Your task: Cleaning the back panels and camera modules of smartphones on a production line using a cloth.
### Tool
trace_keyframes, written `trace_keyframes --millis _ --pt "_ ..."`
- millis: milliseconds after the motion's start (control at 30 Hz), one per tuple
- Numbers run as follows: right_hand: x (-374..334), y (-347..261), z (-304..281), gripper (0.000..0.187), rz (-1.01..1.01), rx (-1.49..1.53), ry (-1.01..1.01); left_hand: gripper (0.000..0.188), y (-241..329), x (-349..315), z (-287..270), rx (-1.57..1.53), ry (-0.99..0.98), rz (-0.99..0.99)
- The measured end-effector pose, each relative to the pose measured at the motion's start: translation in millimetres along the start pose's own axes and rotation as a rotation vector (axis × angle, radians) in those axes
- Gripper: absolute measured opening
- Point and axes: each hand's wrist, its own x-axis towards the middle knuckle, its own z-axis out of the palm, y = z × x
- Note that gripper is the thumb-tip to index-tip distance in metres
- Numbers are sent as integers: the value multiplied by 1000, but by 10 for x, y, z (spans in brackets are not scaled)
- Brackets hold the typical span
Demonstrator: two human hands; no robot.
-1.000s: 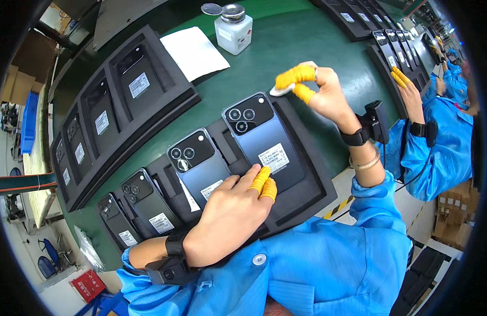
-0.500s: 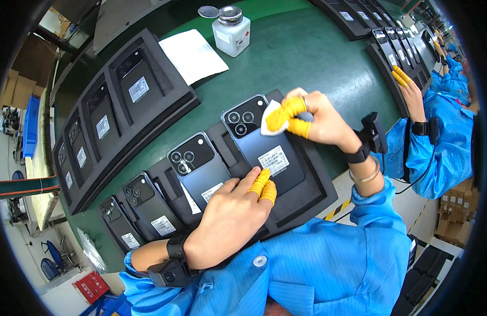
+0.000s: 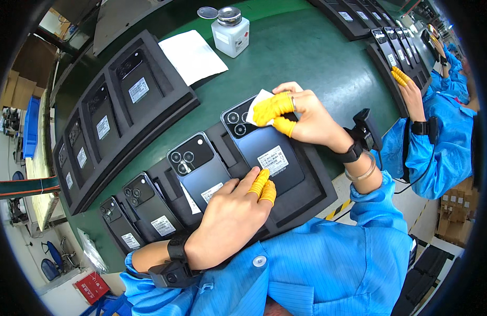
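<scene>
A blue-grey smartphone [image 3: 247, 144] lies back up in the right-hand slot of a black foam tray [image 3: 321, 196]. My left hand [image 3: 227, 218] lies on its lower part beside the white label, fingers stretched out and two of them in yellow finger cots. Pinched in the cot-covered fingers of my right hand [image 3: 314, 118] is a folded white wipe [image 3: 259, 103], pressed on the phone's top by the camera lenses and hiding part of them. Left of it, a second phone [image 3: 200, 174] sits slightly raised, with a white slip under its edge.
Another foam tray of phones [image 3: 172, 100] stands far left, near a white sheet [image 3: 193, 57] and a white pump bottle [image 3: 231, 37] with its lid up. At right, a co-worker's hand [image 3: 409, 89] touches another tray of phones [image 3: 383, 58].
My right hand has moved the wipe a little left across the phone's top, onto the camera area. My left hand has stayed in place.
</scene>
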Motion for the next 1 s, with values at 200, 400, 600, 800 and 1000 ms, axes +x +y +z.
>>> trace_keyframes --millis 200,400,600,800,1000 --pt "-52 -167 131 11 -251 -147 -4 25 -6 11 -4 7 -11 2" --pt "-5 -101 18 10 -267 -93 -35 19 -17 30 3 -8 14 14" --pt "-119 -75 -239 22 -154 -132 -64 25 2 37 -21 -3 5 9" --pt "-146 -195 -345 23 -29 -217 90 24 -29 5 -26 15 5 28" --pt "138 -680 -213 20 211 442 211 22 -240 -38 -108 -86 112 81"
